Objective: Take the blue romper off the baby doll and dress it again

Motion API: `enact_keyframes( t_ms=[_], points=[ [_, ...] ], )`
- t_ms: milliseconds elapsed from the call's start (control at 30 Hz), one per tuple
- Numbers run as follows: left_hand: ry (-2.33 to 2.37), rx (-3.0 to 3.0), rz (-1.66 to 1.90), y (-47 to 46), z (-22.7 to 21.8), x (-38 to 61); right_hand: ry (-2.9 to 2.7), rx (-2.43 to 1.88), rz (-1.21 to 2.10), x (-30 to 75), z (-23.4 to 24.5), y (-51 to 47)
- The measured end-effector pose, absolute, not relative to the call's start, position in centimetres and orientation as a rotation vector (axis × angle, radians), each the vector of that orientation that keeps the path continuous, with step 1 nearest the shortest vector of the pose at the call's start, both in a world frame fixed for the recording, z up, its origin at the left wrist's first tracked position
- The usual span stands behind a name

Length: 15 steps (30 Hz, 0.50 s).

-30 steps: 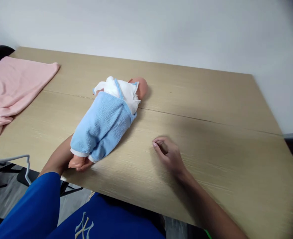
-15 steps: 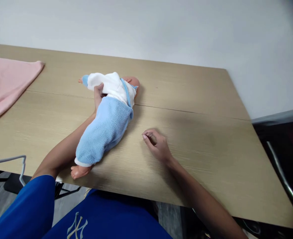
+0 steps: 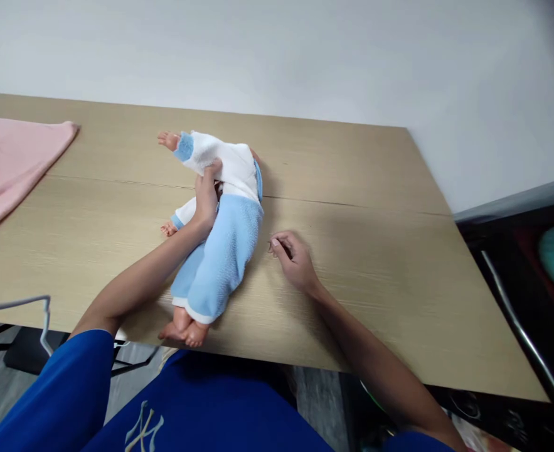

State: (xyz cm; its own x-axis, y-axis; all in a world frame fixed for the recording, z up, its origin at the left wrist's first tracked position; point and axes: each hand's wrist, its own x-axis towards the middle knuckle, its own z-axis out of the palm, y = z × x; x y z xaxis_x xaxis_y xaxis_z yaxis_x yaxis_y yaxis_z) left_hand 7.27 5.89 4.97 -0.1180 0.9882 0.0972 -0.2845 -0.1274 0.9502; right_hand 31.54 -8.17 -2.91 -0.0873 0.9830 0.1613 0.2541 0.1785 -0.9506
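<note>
Grasping the doll [image 3: 234,220], left fingers [image 3: 213,169] (right fingers [image 3: 287,236] curled) sit well inside table edges [image 3: 305,360].

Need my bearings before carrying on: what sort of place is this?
An indoor room, possibly for practice or training, though its exact use isn't clear. The signs: a wood-look table before a plain pale wall, and a dressed baby doll.
</note>
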Motion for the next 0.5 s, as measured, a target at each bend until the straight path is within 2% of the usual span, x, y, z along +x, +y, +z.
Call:
enact_keyframes(
  t_ms=[233,500],
  points=[
    [1.044,1.276,1.626,4.5,5.2,9.1,-1.377,-1.174,1.054,31.9,-1.9,-7.7],
    [0.991,2.002,1.315,2.8,4.9,10.1,-0.966,-1.038,1.422,34.4,0.4,-6.5]
  ],
)
